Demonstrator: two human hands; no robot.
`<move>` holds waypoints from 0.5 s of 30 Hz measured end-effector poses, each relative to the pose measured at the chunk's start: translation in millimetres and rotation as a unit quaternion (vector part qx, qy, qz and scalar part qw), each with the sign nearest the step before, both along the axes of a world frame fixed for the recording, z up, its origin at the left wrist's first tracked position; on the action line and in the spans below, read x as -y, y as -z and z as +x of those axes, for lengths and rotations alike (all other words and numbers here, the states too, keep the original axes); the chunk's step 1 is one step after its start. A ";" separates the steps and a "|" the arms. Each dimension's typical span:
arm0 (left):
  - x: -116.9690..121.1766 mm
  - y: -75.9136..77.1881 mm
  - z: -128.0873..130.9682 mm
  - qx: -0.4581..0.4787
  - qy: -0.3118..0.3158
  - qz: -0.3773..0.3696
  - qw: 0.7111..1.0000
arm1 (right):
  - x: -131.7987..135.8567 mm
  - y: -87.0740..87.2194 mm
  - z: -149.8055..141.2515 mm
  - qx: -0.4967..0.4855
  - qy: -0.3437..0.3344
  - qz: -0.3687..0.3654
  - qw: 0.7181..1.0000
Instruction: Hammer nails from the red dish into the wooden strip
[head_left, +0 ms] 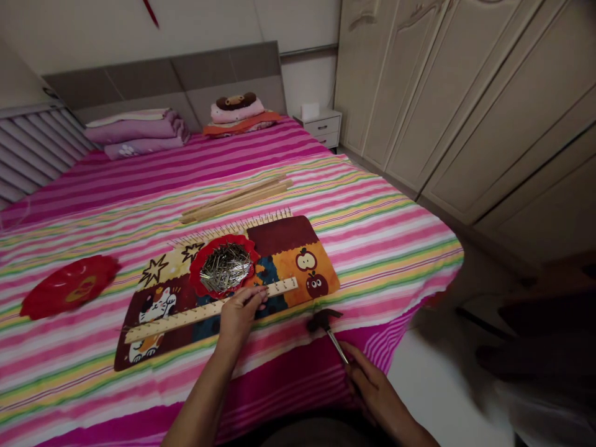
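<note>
My left hand point(242, 310) is closed at a long wooden strip point(186, 316), its fingers pinched near the strip's right part; whether a nail is between the fingertips I cannot make out. Several nails stand along the strip, which lies across a patterned mat point(184, 340). In my right hand point(372, 385) is a claw hammer point(333, 335), gripped by its handle, with the dark head just off the mat's lower right edge. Behind the left hand, a red scalloped dish point(199, 287) holds a heap of loose nails point(226, 267).
Another nail-studded strip point(233, 226) lies along the mat's far edge. Beyond it are bare wooden strips point(237, 198) on the striped bedspread point(372, 230). A red plate point(69, 288) sits at left. Folded bedding point(139, 130) lies near the headboard; wardrobes point(442, 93) line the right.
</note>
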State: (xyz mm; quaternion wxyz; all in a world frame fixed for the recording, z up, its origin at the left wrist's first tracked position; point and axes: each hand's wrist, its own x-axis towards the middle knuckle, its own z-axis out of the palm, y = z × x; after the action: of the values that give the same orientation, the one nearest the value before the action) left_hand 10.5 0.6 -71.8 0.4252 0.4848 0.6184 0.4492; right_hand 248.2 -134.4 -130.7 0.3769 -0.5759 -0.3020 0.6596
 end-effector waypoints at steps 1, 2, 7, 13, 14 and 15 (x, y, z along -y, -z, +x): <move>0.1 1.2 0.6 -0.008 -0.002 0.003 1.000 | -0.3 -0.8 0.0 -0.001 0.000 0.000 1.000; 0.3 2.4 1.2 -0.016 -0.005 0.006 1.000 | -0.6 -1.6 0.0 -0.002 0.002 0.001 1.000; 1.8 8.3 4.6 -0.038 -0.011 0.017 0.999 | -0.7 -4.2 0.2 -0.011 0.007 0.003 1.000; 3.7 13.0 13.9 -0.021 -0.058 -0.004 0.998 | 0.9 0.0 -2.0 0.007 0.015 -0.001 1.000; 4.0 14.4 15.6 -0.012 -0.068 -0.011 0.998 | 1.0 0.8 -2.5 0.005 0.018 -0.002 1.000; 4.3 16.1 17.2 -0.005 -0.076 -0.016 0.997 | 1.1 1.3 -2.8 0.005 0.021 0.000 1.000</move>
State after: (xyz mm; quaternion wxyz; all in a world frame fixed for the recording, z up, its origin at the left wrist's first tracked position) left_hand 27.7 -3.7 -87.9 0.3942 0.4316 0.6627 0.4682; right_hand 245.4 -135.5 -132.0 0.3890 -0.5851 -0.2917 0.6491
